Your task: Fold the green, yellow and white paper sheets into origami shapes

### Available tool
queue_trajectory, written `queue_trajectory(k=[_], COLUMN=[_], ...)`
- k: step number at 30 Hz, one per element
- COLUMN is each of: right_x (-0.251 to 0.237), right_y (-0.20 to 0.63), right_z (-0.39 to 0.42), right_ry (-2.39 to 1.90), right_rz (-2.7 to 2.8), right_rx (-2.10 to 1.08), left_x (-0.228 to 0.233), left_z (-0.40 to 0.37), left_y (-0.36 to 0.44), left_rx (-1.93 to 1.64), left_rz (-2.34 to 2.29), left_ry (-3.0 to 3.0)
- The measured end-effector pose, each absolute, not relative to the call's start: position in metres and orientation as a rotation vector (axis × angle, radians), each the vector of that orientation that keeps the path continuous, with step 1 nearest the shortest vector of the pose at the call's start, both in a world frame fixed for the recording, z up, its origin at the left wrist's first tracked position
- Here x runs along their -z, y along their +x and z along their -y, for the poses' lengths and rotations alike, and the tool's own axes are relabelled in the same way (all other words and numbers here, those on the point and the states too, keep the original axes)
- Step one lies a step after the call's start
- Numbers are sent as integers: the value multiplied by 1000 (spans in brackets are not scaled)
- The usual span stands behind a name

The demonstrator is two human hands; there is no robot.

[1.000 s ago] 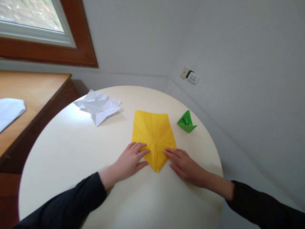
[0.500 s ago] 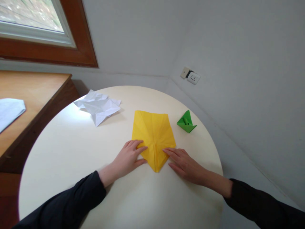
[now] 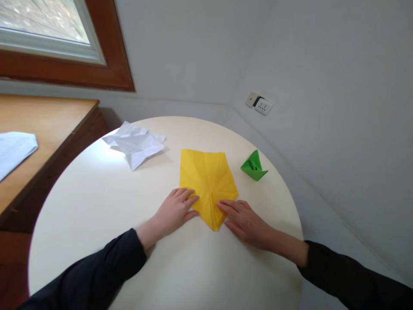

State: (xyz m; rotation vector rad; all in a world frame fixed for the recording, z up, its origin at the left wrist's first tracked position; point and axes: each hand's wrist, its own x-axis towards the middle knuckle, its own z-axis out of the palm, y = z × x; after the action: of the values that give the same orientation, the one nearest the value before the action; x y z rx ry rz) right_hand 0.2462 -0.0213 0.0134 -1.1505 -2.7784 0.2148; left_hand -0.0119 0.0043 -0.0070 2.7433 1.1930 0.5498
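A creased sheet of yellow paper [image 3: 208,170] lies on the round white table, its lower part folded to a point that faces me. On its left edge rests my left hand [image 3: 177,209], fingers stretched out and pressing the paper flat. My right hand [image 3: 243,221] lies on the lower right edge, with its fingertips near the centre crease and its thumb beside the folded point. Neither hand wraps round the paper. Whatever part of the sheet is under the fingers is hidden.
A small green folded paper shape [image 3: 254,165] sits to the right on the white table [image 3: 97,202]. Crumpled white paper [image 3: 137,144] lies at the back left. Beyond the left edge stands a wooden desk [image 3: 48,114] with a pale folded item [image 3: 16,150]. Walls close in behind.
My right hand has slid slightly left over the folded part. The yellow paper has turned a little, its near point shifting right. The view has shifted slightly.
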Motion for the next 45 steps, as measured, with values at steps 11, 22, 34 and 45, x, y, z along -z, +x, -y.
queue_trajectory(k=[11,22,34,45], right_x=[-18,-23,-31,-40], right_y=[240,224,229,219], right_z=[22,30,28,22], right_ry=[-1129,-1223,-1029,-1022], right_rz=[2843,2895,2933,2953], right_rx=[-175,-105,-161,-216], left_x=[6,6,8,8], left_z=[-5,-7,-8,-7], left_y=[-11,-9,-10,-10], left_rx=[-542,-552,-582,-583], left_rz=[-1209,-1240,-1250,-1243], left_ry=[2761,2750,2751,2746])
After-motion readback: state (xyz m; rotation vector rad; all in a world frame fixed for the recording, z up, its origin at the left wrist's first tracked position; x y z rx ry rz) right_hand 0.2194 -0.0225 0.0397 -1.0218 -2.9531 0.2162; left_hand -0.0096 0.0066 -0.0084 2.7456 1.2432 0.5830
